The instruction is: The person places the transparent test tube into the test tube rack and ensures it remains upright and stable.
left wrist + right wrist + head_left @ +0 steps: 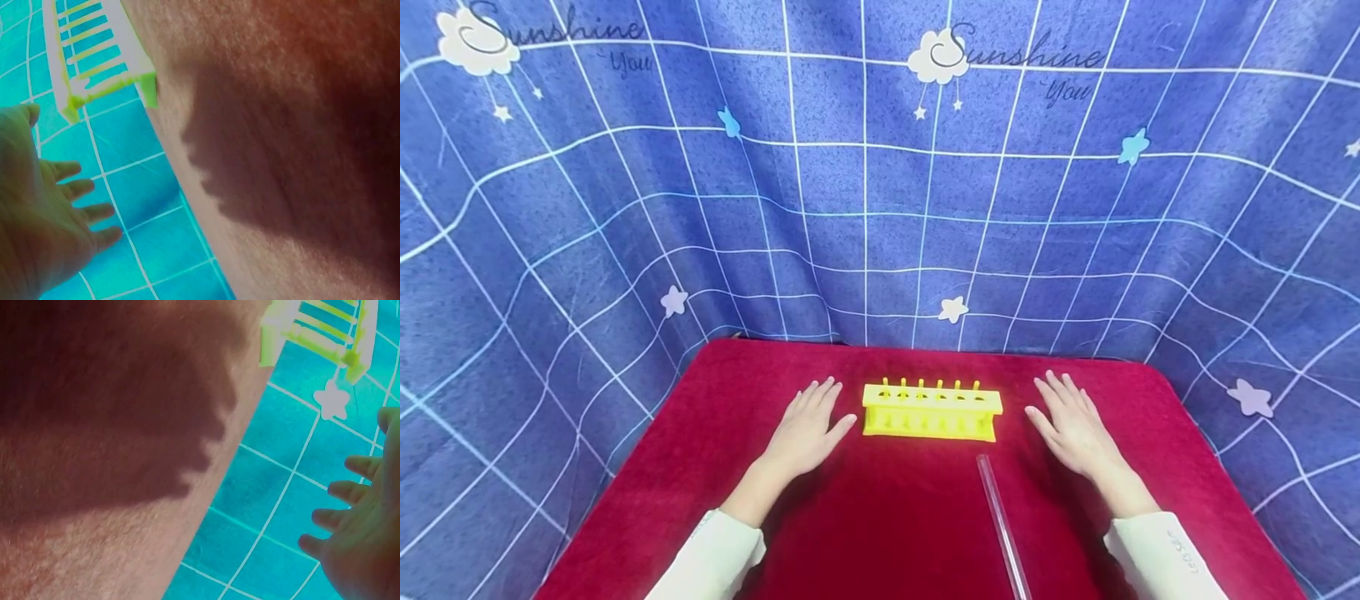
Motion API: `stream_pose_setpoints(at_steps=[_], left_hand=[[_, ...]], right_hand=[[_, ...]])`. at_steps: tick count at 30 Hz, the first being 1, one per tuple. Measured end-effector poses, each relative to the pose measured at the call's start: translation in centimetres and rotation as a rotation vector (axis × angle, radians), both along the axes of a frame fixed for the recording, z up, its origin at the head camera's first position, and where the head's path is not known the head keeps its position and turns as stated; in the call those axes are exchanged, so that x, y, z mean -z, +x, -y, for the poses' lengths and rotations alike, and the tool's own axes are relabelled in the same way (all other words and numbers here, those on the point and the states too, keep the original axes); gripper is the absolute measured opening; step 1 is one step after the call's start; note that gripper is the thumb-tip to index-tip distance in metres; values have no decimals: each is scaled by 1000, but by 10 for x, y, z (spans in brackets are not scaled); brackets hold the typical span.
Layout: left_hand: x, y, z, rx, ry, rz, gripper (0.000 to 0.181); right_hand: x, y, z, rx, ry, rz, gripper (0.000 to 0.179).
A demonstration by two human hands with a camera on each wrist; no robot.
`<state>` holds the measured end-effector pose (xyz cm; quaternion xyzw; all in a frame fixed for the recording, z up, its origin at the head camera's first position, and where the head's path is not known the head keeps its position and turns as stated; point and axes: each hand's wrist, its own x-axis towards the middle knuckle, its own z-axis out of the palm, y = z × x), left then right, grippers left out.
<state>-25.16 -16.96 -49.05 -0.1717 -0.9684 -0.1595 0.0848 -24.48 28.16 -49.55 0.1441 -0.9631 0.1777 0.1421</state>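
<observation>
A yellow test tube rack point(932, 410) with a row of holes and upright pegs stands toward the back of the red-covered table. My left hand point(808, 429) is just left of it, fingers spread and extended, holding nothing. On the rack's other side is my right hand point(1071, 425), palm down with straight fingers, also holding nothing. A clear glass or plastic tube point(1002, 525) lies in front of the rack's right end, between the hands, its near end cut off by the frame. Both wrist views show the rack point(100, 56) beyond the spread fingers point(331, 519).
A red velvety cloth point(880, 517) covers the table. Blue grid-patterned curtains point(880, 233) with stars and clouds enclose its back and both sides. The table's back edge point(1030, 355) runs close behind the rack.
</observation>
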Motion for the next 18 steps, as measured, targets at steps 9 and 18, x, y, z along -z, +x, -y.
stream_pose_setpoints(at_steps=[9,18], left_hand=[[-2,-1,-9,17,27,0,71],[-4,-5,-16,22,12,7,69]], right_hand=[[-3,5,12,-20,1,-11,59],[-5,10,22,-50,6,-35,58]])
